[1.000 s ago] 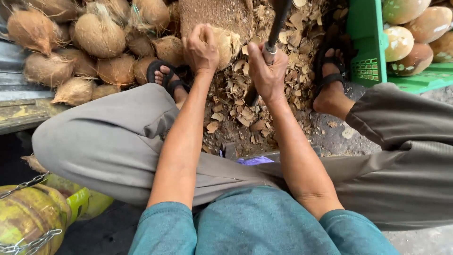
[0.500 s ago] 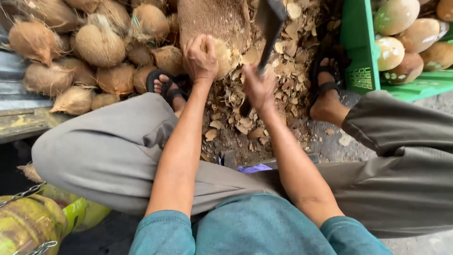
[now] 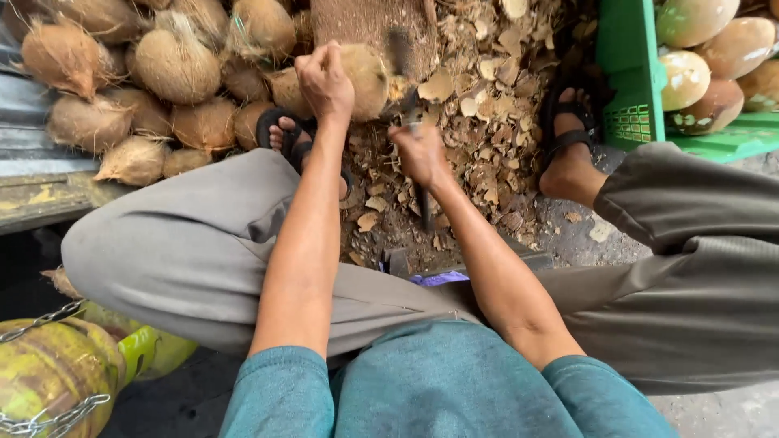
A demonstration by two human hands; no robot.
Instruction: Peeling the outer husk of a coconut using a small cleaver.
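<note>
A person sits low with knees spread, working over a wooden chopping block (image 3: 365,24) at the top middle of the view. The left hand (image 3: 324,79) is closed over the near left side of a husked coconut (image 3: 367,79), pinning it against the front of the block. The right hand (image 3: 422,154) sits lower and to the right of the coconut, fist wrapped around the handle of a cleaver (image 3: 403,69); the blade is blurred and reaches up to the coconut's right side, but whether its edge touches the shell cannot be told. The two hands are apart, with the coconut above and between them, nearer the left.

Around the foot of the block the ground is covered with a litter of husk chips (image 3: 487,105), thickest to the right of the right hand. A sandalled left foot (image 3: 286,134) rests just below and left of the coconut, and a sandalled right foot (image 3: 572,154) stands at the right edge of the chips. A heap of fibrous brown coconuts (image 3: 174,69) fills the top left corner. At the top right a green crate (image 3: 629,89) holds smoother trimmed coconuts (image 3: 686,79). In the bottom left corner lie green coconuts (image 3: 49,373) bound by a chain (image 3: 36,320).
</note>
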